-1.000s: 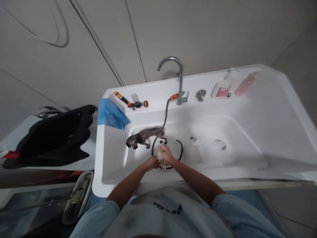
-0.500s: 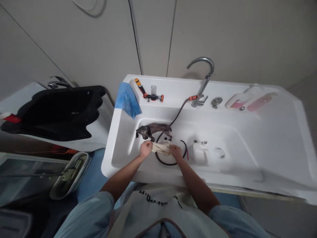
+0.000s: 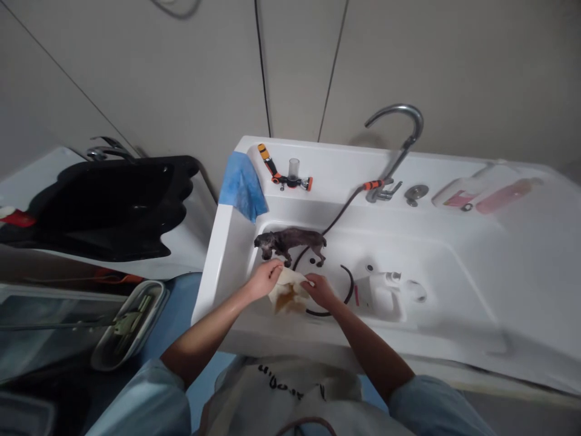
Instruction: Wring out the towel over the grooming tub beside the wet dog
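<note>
Your left hand (image 3: 264, 280) and right hand (image 3: 320, 290) both grip the cream cloth (image 3: 285, 290), frame centre, below the wet dog (image 3: 290, 241).

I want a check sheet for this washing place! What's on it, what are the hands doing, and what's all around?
Surface: white tub, wet dog standing inside.
Job's things: pale cloth, held between both hands over the tub.
Clutter: blue cloth over the rim; spray nozzle; two bottles on the ledge; white container in the tub.
Hands: left hand and right hand both grip the pale cloth.
Cables: dark hose from the tap, looping in the tub.
Surroundings: black basin and tray at left.
</note>
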Demonstrator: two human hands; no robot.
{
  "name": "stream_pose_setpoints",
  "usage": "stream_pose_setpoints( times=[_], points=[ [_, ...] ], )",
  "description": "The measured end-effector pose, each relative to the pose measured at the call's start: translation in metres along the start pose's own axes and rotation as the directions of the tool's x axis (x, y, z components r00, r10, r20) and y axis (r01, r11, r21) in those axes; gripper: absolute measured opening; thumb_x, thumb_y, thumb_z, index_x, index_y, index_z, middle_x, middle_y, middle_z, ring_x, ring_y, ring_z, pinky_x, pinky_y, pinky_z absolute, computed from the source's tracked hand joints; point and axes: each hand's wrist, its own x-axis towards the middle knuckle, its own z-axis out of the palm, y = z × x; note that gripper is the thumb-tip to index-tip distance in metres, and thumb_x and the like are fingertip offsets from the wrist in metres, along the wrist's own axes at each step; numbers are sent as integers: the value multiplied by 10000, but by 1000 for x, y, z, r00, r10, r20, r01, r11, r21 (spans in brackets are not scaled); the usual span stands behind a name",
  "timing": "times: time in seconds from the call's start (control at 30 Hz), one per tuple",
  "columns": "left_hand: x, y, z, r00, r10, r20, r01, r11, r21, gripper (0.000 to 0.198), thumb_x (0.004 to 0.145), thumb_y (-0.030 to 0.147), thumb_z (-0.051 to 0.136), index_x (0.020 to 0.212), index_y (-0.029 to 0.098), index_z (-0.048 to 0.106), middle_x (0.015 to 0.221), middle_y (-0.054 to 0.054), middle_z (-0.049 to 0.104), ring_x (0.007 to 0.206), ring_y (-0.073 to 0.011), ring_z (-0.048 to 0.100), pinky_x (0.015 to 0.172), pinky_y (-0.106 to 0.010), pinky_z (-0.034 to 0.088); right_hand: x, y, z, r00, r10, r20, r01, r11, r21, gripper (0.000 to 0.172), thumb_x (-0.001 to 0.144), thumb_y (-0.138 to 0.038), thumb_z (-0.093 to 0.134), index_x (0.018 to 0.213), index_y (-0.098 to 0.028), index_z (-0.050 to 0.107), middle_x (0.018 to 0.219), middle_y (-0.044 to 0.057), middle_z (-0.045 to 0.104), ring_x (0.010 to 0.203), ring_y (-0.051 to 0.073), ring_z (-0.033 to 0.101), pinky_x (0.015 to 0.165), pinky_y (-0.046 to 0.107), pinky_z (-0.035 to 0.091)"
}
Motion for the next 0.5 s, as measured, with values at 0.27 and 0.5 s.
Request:
stream_pose_setpoints(
  times=[0.27,0.5],
  points=[
    [108,1,-53,994,-109,18,82,834,546,295,1013,245,439,908,197,710,904,-97,745,871,-245,689,824,-326,483,94,-11,-49,989,108,-99,-109,994,-5,351,913,-383,485,628,-201,582,621,4,561,631,163,536,622,264,403],
    [243,-50,-31,966,-132,-221,244,745,621,312,986,304,578,1196,136,735,1294,-200,694,1237,-335,643,1051,-407,486,236,-12,-47,843,150,-517,-251,959,-131,490,958,-278,493,1404,-105,601,1422,202,606,1376,326,507,1151,475,394]
  ],
)
